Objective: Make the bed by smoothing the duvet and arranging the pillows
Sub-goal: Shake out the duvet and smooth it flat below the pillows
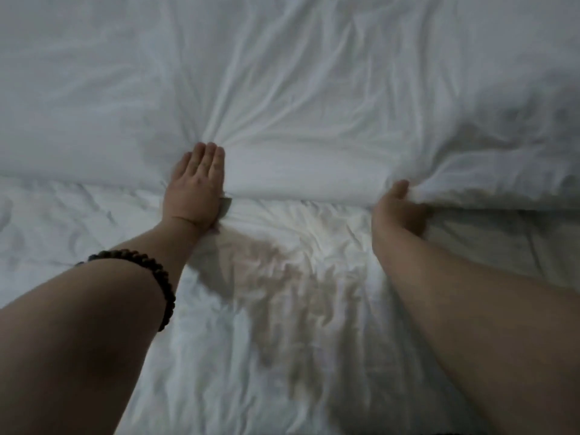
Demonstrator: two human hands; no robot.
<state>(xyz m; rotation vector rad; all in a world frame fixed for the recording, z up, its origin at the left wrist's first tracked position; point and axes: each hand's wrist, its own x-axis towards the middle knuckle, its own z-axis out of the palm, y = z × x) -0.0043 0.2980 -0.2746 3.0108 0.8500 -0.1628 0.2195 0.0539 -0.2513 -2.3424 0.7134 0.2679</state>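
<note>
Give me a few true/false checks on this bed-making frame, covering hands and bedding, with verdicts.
1. The left hand lies flat, fingers straight, on the edge of the white duvet. True.
2. The right hand rests flat and open on the fabric. False: its fingers are curled round a bunch of the duvet's edge.
3. The dark beaded bracelet sits on the right forearm. False: it is on the left forearm.
4. Creases in the duvet fan out from the left fingertips. True.
5. The lower bedding layer in front of the duvet is smooth. False: it is heavily wrinkled.
</note>
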